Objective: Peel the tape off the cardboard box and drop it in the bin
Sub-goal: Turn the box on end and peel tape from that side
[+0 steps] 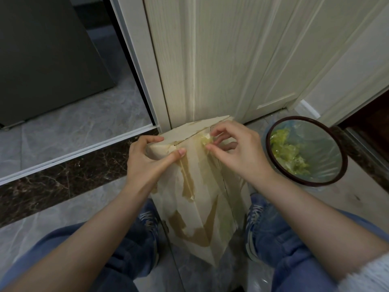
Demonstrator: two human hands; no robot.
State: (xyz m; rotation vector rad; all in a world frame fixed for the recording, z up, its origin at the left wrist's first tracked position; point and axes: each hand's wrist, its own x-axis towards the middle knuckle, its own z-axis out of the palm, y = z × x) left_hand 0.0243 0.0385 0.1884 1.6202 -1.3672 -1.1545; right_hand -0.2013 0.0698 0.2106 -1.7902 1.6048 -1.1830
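Tape [205, 140] — one crumpled, yellowish clear strip — lifts off the upper right edge of the single cardboard box [202, 192] that we keep standing on the floor [84, 121] between our two knees. Our right hand [237, 150] pinches that strip between thumb and fingertips, right at the box's top edge. Our left hand [147, 159] grips the box's upper left corner, thumb pressed flat across the front face, fingers curled over the top. Darker brown patches mark the box's front where the surface is torn. We count two blue sneakers, one on each side of the box: the left [148, 220] and the right [255, 216]. One round bin [271, 161] with a dark rim stands near the box to the right, lined with a clear bag and holding a heap of yellowish tape scraps [288, 152]. Behind the box rises one pale wooden door [221, 60].
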